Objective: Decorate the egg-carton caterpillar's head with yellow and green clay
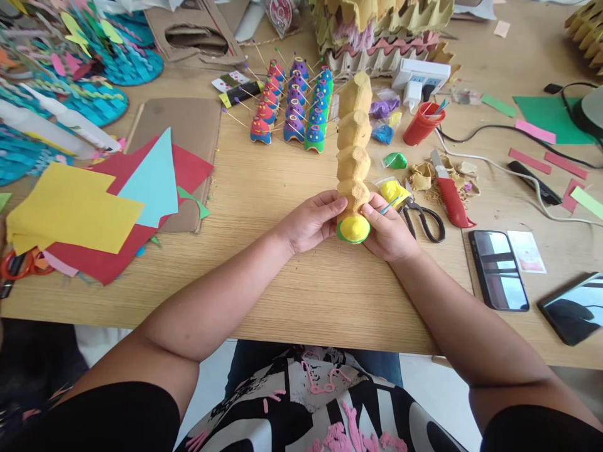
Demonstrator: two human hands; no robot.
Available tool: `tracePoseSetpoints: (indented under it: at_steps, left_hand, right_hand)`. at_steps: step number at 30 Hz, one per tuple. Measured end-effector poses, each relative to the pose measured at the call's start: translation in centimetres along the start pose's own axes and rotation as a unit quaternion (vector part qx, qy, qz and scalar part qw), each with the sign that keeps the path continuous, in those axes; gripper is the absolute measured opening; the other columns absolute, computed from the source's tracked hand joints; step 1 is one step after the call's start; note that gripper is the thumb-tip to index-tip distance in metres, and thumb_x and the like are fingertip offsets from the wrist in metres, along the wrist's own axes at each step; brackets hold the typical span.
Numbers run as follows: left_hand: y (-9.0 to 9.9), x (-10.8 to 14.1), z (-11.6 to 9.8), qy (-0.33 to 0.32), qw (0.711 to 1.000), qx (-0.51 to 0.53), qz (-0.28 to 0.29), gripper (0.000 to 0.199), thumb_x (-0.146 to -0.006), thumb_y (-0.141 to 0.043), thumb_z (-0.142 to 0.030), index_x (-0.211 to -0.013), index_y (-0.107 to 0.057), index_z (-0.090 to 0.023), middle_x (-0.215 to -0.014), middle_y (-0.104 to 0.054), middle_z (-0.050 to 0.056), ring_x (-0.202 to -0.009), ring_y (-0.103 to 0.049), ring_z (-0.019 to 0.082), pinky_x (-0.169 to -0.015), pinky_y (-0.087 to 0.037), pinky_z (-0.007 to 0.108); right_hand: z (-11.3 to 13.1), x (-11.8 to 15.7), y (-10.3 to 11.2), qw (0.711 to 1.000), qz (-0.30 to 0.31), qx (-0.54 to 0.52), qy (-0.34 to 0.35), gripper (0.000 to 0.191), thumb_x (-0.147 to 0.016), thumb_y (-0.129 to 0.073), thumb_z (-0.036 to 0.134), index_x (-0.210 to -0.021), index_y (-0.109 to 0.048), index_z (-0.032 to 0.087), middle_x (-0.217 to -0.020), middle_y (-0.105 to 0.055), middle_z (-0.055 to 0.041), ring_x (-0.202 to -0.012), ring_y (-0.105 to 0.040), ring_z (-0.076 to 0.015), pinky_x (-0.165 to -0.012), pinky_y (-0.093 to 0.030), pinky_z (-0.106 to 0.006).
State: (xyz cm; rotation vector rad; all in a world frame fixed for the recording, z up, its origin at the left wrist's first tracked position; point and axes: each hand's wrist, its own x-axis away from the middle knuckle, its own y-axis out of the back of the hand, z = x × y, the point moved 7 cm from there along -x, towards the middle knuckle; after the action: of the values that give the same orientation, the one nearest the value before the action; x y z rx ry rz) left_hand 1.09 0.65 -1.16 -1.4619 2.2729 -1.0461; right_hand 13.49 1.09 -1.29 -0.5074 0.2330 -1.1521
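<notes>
A tan egg-carton strip point(353, 164) with several bumps is held up over the table, its near end covered in yellow clay point(354, 228) with a green rim. My left hand point(315, 222) grips the strip's left side near that end, fingers closed. On the right side my right hand point(389, 227) pinches the same end, with a thin blue stick point(389, 205) also between its fingers. Just beyond the right hand lie yellow clay point(394, 191) in a bag and black-handled scissors point(426, 220). Three painted caterpillars, red point(267, 103), purple point(296, 103) and blue-green point(320, 110), stand behind.
Coloured sheets point(70, 207) lie on cardboard point(195, 144) at left. At right are a red-handled knife point(453, 194), a red cup point(421, 124), a phone point(499, 270) and cables. Stacked egg cartons point(386, 31) stand at the back.
</notes>
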Motion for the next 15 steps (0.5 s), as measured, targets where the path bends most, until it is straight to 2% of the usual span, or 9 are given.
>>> tracePoseSetpoints:
  at_steps: [4,9,12,15]
  left_hand:
    - [0.3,-0.1,-0.6,-0.044,0.999,-0.001,-0.019,0.052,-0.061,-0.106,-0.054,-0.089,-0.079,-0.02,-0.088,-0.08,0.0,-0.08,-0.076,0.013,-0.074,-0.064,0.025]
    - [1.4,0.0,-1.7,-0.114,0.99,-0.009,-0.084,0.047,-0.066,-0.105,-0.05,-0.083,-0.072,-0.02,-0.084,-0.077,-0.004,-0.076,-0.075,0.011,-0.072,-0.063,0.023]
    - [1.7,0.1,-2.1,-0.13,0.985,-0.013,-0.111,0.041,-0.076,-0.1,-0.047,-0.087,-0.072,-0.02,-0.083,-0.077,-0.004,-0.076,-0.075,0.01,-0.07,-0.062,0.021]
    - [1.8,0.2,-2.5,-0.139,0.981,-0.006,-0.133,0.036,-0.084,-0.095,-0.046,-0.093,-0.072,-0.021,-0.083,-0.076,-0.004,-0.078,-0.076,0.01,-0.069,-0.06,0.02]
  right_hand:
    - [0.7,0.0,0.2,0.999,-0.029,0.015,0.028,0.051,-0.079,-0.094,0.066,-0.099,-0.067,0.028,-0.078,-0.063,0.0048,-0.063,-0.052,-0.0109,-0.057,-0.046,-0.026]
    - [1.6,0.5,0.2,0.991,-0.068,0.077,0.083,0.052,-0.08,-0.09,0.072,-0.096,-0.065,0.029,-0.077,-0.055,0.0043,-0.062,-0.042,-0.0115,-0.056,-0.033,-0.029]
    - [1.4,0.6,0.0,0.991,-0.049,0.092,0.082,0.057,-0.076,-0.092,0.075,-0.096,-0.067,0.028,-0.074,-0.05,0.0051,-0.063,-0.038,-0.0116,-0.057,-0.028,-0.029]
    - [0.8,0.5,-0.3,0.994,-0.016,0.09,0.059,0.06,-0.068,-0.098,0.072,-0.097,-0.071,0.026,-0.074,-0.054,0.0048,-0.065,-0.04,-0.0116,-0.059,-0.032,-0.028]
